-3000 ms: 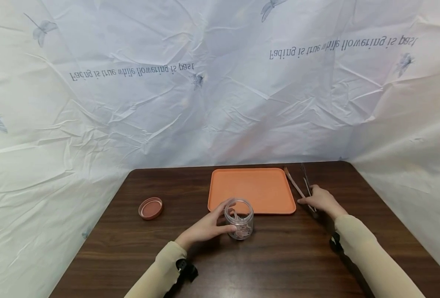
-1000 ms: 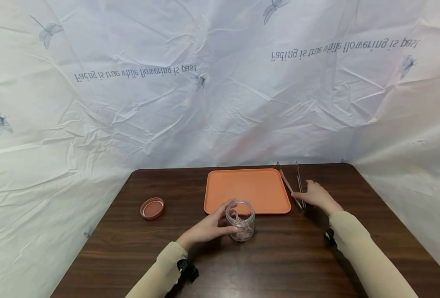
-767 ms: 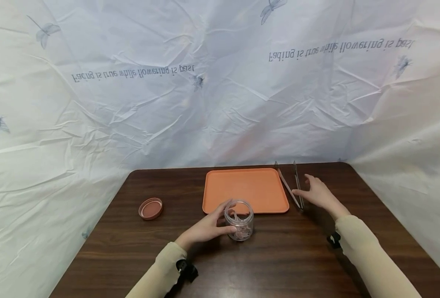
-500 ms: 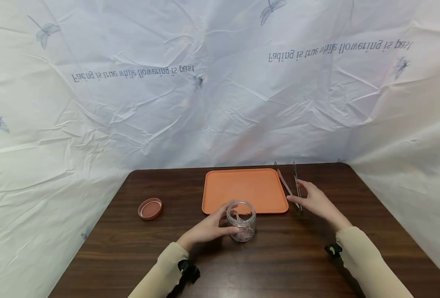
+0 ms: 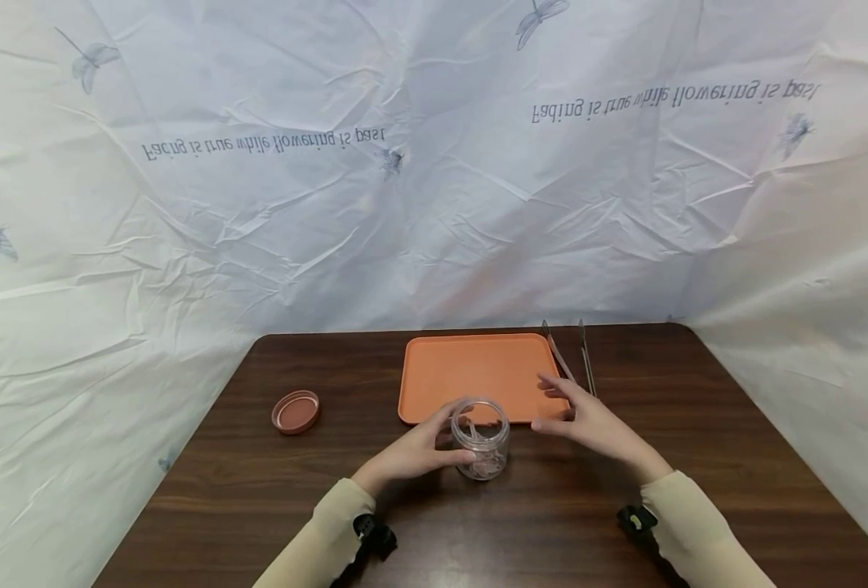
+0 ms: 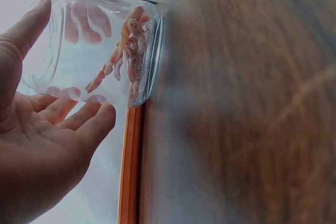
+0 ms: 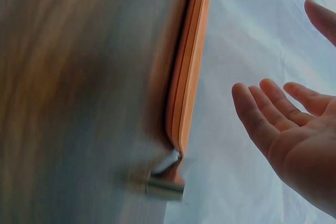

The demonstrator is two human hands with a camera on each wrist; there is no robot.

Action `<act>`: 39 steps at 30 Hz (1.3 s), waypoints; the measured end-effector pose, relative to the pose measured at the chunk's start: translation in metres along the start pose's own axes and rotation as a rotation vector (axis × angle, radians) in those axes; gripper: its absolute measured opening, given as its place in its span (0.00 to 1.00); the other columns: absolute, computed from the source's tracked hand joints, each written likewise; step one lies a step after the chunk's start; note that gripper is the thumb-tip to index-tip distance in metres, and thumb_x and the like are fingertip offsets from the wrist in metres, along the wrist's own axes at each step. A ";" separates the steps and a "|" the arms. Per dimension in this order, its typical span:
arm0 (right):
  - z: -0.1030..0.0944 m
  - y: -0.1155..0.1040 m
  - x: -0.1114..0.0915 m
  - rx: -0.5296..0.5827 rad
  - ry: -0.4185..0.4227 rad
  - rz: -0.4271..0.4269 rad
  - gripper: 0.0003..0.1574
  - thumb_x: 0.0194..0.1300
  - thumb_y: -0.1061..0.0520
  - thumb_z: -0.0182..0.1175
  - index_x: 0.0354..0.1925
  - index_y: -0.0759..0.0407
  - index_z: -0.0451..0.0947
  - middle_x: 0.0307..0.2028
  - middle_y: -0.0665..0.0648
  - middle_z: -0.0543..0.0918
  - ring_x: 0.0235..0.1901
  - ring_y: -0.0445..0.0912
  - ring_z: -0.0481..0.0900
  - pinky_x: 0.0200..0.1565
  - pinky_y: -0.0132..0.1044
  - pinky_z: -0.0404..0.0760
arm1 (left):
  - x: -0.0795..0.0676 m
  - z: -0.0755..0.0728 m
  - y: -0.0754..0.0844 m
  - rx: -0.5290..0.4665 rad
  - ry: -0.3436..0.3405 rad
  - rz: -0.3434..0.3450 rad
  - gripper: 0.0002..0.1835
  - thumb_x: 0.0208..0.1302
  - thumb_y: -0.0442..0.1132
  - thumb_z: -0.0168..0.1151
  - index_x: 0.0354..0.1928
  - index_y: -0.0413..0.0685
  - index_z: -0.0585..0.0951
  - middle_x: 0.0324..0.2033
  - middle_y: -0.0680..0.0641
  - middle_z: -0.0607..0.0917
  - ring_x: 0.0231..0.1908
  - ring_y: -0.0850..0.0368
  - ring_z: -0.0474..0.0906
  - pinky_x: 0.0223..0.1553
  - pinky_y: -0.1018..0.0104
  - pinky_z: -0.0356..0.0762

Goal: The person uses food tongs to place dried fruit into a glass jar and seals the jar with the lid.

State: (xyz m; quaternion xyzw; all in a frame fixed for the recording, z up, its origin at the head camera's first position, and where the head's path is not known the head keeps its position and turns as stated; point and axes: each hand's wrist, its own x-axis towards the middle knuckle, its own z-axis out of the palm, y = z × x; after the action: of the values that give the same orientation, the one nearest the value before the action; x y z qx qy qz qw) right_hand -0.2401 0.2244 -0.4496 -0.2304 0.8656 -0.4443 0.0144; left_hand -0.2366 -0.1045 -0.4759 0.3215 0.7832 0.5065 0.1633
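My left hand holds a clear, lidless jar from its left side, thumb in front and fingers around the back. Knobbly orange-brown strips lie at the jar's bottom, one leaning up the wall. My right hand is a short way to the right of the jar, with nothing in it; its fingers are spread and point toward the jar. Metal tongs lie spread beside the tray's right edge, their near end hidden behind the right hand in the head view.
An orange tray lies flat behind the jar. To the left is a reddish-brown round lid, rim up, on the dark wooden table. A white printed sheet hangs behind and along the sides.
My right hand first shifts the tongs left against the tray, then lets go and moves left and nearer toward the jar. The left hand and jar stay nearly in place.
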 end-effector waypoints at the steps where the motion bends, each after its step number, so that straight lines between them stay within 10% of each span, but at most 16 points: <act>1: 0.003 -0.002 0.000 0.013 -0.010 -0.002 0.53 0.65 0.44 0.70 0.78 0.55 0.55 0.68 0.65 0.68 0.67 0.64 0.66 0.59 0.62 0.74 | 0.000 0.000 0.000 -0.003 0.000 0.000 0.42 0.71 0.46 0.65 0.78 0.72 0.52 0.76 0.48 0.59 0.72 0.56 0.62 0.69 0.64 0.66; 20: 0.044 -0.013 0.000 0.140 -0.243 -0.065 0.54 0.63 0.49 0.73 0.77 0.60 0.56 0.70 0.65 0.66 0.65 0.61 0.69 0.57 0.51 0.80 | 0.001 0.014 0.006 -0.035 0.024 -0.001 0.45 0.69 0.51 0.67 0.80 0.67 0.50 0.76 0.45 0.59 0.73 0.54 0.60 0.69 0.59 0.67; 26: 0.050 -0.015 0.001 0.162 -0.246 -0.065 0.55 0.63 0.50 0.73 0.77 0.61 0.55 0.69 0.66 0.67 0.63 0.62 0.72 0.56 0.49 0.81 | -0.001 0.016 0.009 -0.025 0.030 -0.009 0.48 0.68 0.51 0.67 0.81 0.57 0.49 0.76 0.45 0.59 0.73 0.53 0.61 0.69 0.60 0.67; 39: 0.052 -0.020 0.000 0.158 -0.238 -0.033 0.55 0.62 0.49 0.74 0.77 0.61 0.56 0.70 0.67 0.67 0.65 0.62 0.70 0.57 0.50 0.81 | -0.003 0.011 0.011 -0.023 0.030 -0.023 0.46 0.67 0.52 0.69 0.79 0.68 0.52 0.76 0.50 0.60 0.72 0.54 0.63 0.67 0.61 0.70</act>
State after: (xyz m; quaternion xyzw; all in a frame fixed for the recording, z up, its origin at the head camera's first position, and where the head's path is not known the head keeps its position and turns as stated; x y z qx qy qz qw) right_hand -0.2205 0.1751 -0.4655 -0.2940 0.8162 -0.4807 0.1276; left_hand -0.2247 -0.0955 -0.4713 0.3031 0.7832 0.5184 0.1611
